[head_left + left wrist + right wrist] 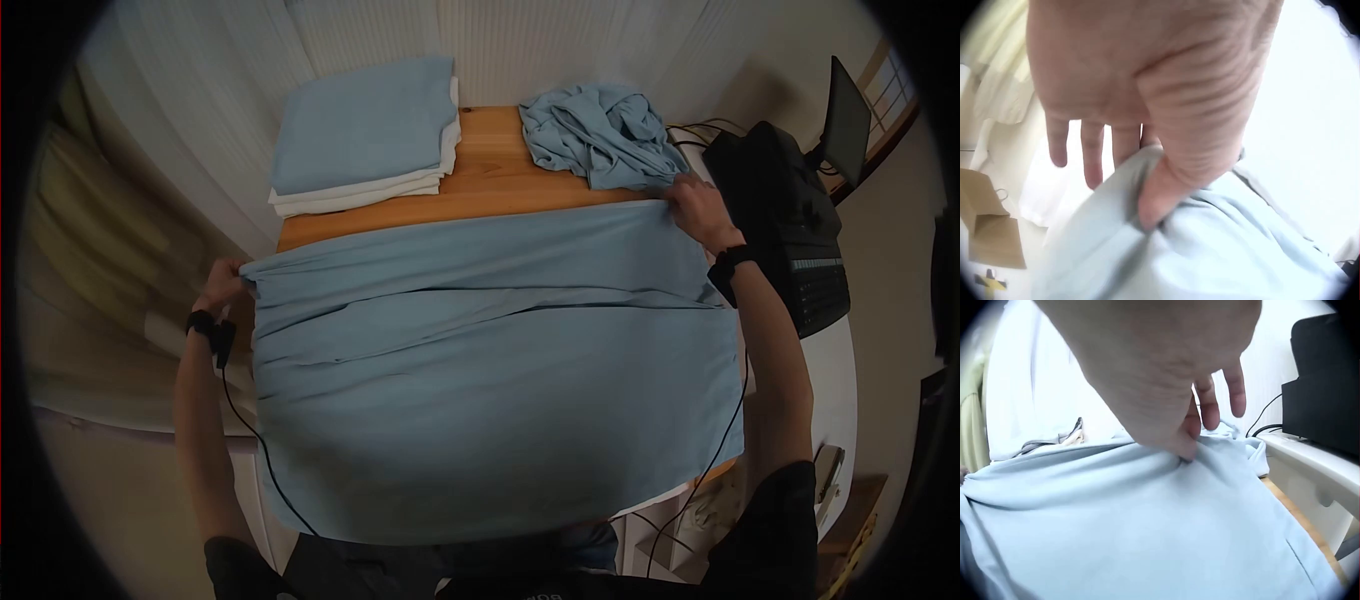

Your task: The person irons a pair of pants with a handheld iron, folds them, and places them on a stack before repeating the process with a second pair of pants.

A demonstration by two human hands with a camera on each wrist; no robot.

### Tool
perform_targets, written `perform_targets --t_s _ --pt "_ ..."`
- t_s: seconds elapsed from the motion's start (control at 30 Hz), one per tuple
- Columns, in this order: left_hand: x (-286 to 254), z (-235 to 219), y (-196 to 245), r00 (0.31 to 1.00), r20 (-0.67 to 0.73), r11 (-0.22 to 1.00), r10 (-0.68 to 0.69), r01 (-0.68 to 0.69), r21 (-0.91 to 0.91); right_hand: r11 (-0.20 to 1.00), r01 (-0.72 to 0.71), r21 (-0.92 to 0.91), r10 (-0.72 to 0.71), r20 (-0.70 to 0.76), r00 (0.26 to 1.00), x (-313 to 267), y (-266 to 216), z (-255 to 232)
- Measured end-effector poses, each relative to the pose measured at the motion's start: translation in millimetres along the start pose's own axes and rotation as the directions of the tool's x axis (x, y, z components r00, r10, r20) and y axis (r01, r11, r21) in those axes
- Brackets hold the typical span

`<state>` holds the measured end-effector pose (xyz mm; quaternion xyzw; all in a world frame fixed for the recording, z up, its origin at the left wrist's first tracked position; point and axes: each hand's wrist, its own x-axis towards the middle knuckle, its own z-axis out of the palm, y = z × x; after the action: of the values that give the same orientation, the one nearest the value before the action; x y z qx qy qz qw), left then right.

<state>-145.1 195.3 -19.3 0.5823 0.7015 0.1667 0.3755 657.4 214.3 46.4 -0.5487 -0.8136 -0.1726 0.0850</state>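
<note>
A wide light-blue cloth (520, 400) is spread across the wooden table, its near part hanging toward the person. Its far left corner is pinched by my left hand (221, 286); in the left wrist view the thumb (1163, 194) presses the fabric against the index side while the other fingers extend loosely. At the far right corner my right hand (703, 212) pinches the edge between thumb and fingers, also seen in the right wrist view. Between both hands the far edge runs nearly straight, and creases cross the upper half of the cloth.
Folded blue cloth (365, 125) lies on white folded cloth (360, 196) at the back left. A crumpled blue cloth (595, 135) sits at the back right, on the wooden table (490, 150). A black printer (770, 190) and a keyboard (822, 295) stand to the right. Curtains hang behind.
</note>
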Motion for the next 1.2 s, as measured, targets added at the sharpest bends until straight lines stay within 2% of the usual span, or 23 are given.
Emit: perform_targets --t_s 0.07,0.13,0.17,0.23,0.3,0.37,0.47,0.53,0.6,0.63,0.67,0.7,0.73,0.77,0.8,0.83,0.9,0.93,1.0,1.03,1.13,1.17,1.2 --pt "-4.1 -20.8 3.1 0.932 -0.312 0.981 0.186 -0.159 0.111 0.999 -0.018 -0.045 0.015 -0.061 0.998 -4.6 3.5 -22.1" --pt "-22.1 -44.3 18.3 0.831 -0.456 0.947 0.319 -0.26 0.189 0.99 -0.1 -0.102 0.081 -0.172 0.982 -14.2 4.2 -55.2" --pt "-36.5 -52.0 24.1 0.827 -0.467 0.949 0.312 -0.251 0.191 0.983 -0.149 -0.106 0.122 -0.226 0.967 -20.3 4.9 -74.4" --pt "-72.8 -58.3 49.4 0.621 -0.609 0.869 0.495 -0.344 0.355 0.971 -0.198 -0.136 0.147 -0.317 0.937 -38.8 12.9 -105.4" --pt "-114.8 -56.7 56.6 0.586 -0.642 0.869 0.495 -0.323 0.376 0.963 -0.24 -0.124 0.179 -0.372 0.911 -72.4 4.9 -135.1" --pt "-166.7 -40.4 59.8 0.483 -0.624 0.78 0.614 -0.251 0.573 0.957 -0.282 -0.07 0.232 -0.403 0.885 -116.4 -8.0 -152.5" --pt "-240.9 -0.8 43.1 0.496 -0.583 0.74 0.644 -0.212 0.638 0.956 -0.292 -0.017 0.262 -0.387 0.884 -207.0 -42.9 -153.3" --pt "-269.7 34.0 5.1 0.529 -0.648 0.834 0.548 -0.284 0.473 0.933 -0.353 0.071 0.356 -0.33 0.874 -271.1 -71.3 -138.5" --pt "-293.1 70.7 -25.2 0.626 -0.596 0.855 0.502 -0.257 0.45 0.887 -0.443 0.127 0.461 -0.243 0.853 -329.9 -101.4 -115.5" --pt "-299.6 84.0 -43.2 0.625 -0.604 0.859 0.494 -0.244 0.449 0.875 -0.462 0.145 0.482 -0.171 0.859 -353.9 -113.5 -106.3" --pt "-303.5 96.2 -60.8 0.697 -0.573 0.884 0.431 -0.201 0.421 0.862 -0.482 0.158 0.499 -0.097 0.861 -368.6 -122.0 -100.7" --pt "-306.2 104.8 -75.5 0.765 -0.532 0.906 0.363 -0.156 0.394 0.866 -0.473 0.161 0.49 -0.093 0.867 -374.9 -127.8 -98.3" --pt "-307.8 107.9 -87.4 0.769 -0.534 0.908 0.353 -0.144 0.394 0.861 -0.481 0.162 0.501 -0.115 0.858 -380.3 -134.2 -96.9" --pt "-309.6 108.2 -99.6 0.889 -0.456 0.998 -0.048 0.063 0.019 0.856 -0.491 0.164 0.512 -0.135 0.848 -383.9 -137.9 -96.2" --pt "-313.9 107.9 -96.7 0.906 -0.353 0.969 -0.232 0.185 -0.163 0.857 -0.486 0.172 0.508 -0.129 0.851 -384.5 -137.5 -96.0" --pt "-319.9 107.5 -83.9 0.883 -0.233 0.891 -0.407 0.328 -0.313 0.838 -0.508 0.2 0.537 -0.139 0.832 -383.4 -134.2 -95.7" --pt "-325.3 116.6 -59.1 0.888 -0.304 0.742 -0.346 0.062 -0.667 0.818 -0.529 0.227 0.565 -0.14 0.813 -381.4 -126.3 -99.1" --pt "-327.7 112.4 -62.0 0.883 -0.299 0.74 -0.361 0.076 -0.668 0.818 -0.525 0.234 0.566 -0.165 0.808 -381.0 -119.8 -104.3" --pt "-338.6 104.1 -69.6 0.934 -0.349 0.739 -0.076 -0.182 -0.649 0.794 -0.491 0.357 0.582 -0.216 0.784 -376.1 -116.1 -118.2" --pt "-346.5 107.2 -72.1 0.932 -0.35 0.741 -0.089 -0.173 -0.649 0.795 -0.486 0.362 0.577 -0.206 0.791 -380.3 -115.4 -115.8" --pt "-361.7 120.7 -72.3 0.804 -0.594 0.82 0.023 -0.355 -0.449 0.75 -0.57 0.336 0.646 -0.185 0.741 -406.4 -119.3 -108.8" --pt "-364.8 129.3 -81.4 0.805 -0.592 0.822 0.026 -0.355 -0.446 0.74 -0.608 0.285 0.661 -0.145 0.736 -414.7 -127.5 -102.1" --pt "-366.7 144.9 -97.8 0.823 -0.565 0.776 -0.057 -0.319 -0.544 0.73 -0.643 0.231 0.676 -0.105 0.729 -422.9 -133.7 -94.2"
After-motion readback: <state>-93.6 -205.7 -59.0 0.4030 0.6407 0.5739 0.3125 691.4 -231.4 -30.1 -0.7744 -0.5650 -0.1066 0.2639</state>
